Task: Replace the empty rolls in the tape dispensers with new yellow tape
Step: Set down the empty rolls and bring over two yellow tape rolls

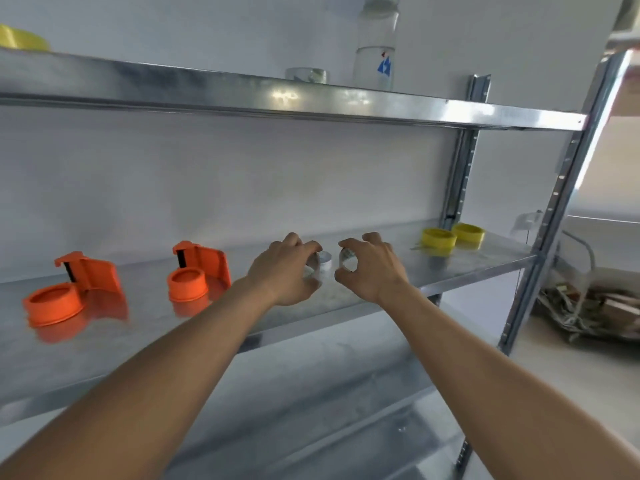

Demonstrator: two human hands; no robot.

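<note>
**Empty cores out, yellow rolls still waiting**

Two bare forearms reach over the metal shelf (pixel 346 306). The left hand (pixel 284 271) has its fingers curled round a pale empty roll (pixel 312 267); the right hand (pixel 372 268) pinches another (pixel 347 260). Both orange tape dispensers (pixel 74 289) (pixel 197 271) stand on the shelf with bare hubs, so removal looks done. Two yellow tape rolls (pixel 438 240) (pixel 468 233) lie far right, not yet fitted.

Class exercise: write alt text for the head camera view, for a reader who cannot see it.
Two bare hands, left hand and right hand, each hold a small clear empty roll over a metal shelf. Two orange dispensers stand to the left, and two yellow tape rolls sit at the far right.
</note>
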